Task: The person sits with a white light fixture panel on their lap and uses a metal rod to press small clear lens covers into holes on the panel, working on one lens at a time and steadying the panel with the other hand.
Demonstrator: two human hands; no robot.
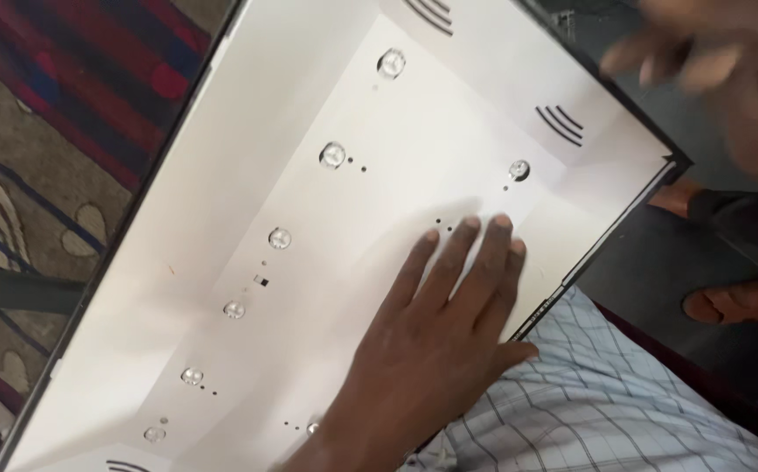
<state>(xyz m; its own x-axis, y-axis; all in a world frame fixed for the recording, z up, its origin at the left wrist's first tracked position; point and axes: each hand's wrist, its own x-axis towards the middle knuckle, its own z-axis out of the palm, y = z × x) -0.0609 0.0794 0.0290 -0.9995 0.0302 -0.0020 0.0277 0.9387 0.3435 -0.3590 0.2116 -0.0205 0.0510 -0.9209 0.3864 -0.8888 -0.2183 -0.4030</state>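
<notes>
The left hand lies flat, fingers released, on the large white reflector sheet filling the middle; leaning harder could crease it or knock a small clear lens. The right hand, far right, is blurred; grip unclear.

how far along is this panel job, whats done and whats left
Done, by the look of it: the white reflector sheet lies exposed in its dark frame, lens domes showing through its holes. In hand: the left hand lies flat on the sheet, while the right hand is blurred above the corner. Left: the panel is uncovered, with nothing laid over it.
</notes>
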